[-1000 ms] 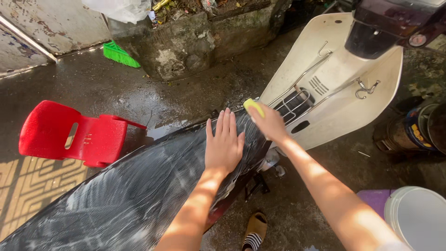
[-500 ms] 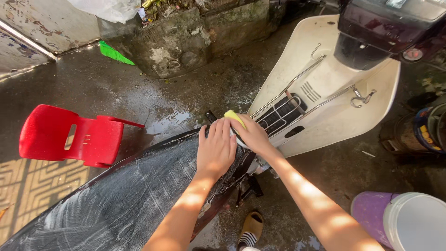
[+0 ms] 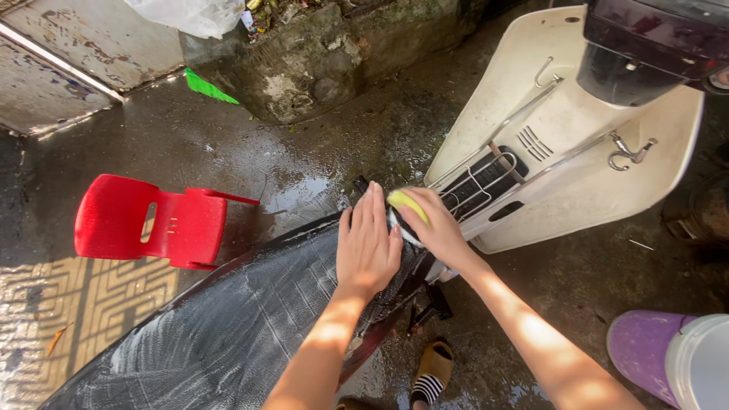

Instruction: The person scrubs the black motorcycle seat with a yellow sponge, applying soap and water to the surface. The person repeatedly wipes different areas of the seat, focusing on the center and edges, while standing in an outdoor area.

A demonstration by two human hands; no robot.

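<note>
Pressing flat, open-fingered, left hand [image 3: 367, 247] steadies soapy black seat [image 3: 228, 334]; right hand [image 3: 437, 228] just beside it grips yellow sponge [image 3: 407, 205] at seat's front tip.

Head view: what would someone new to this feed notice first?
The long black soapy scooter seat fills the lower left. At its front end the left hand presses flat, while the right hand grips a yellow sponge against the seat's tip. Next come the cream scooter leg shield at upper right and the bright red plastic chair tipped on its side on the wet concrete floor at left.
</note>
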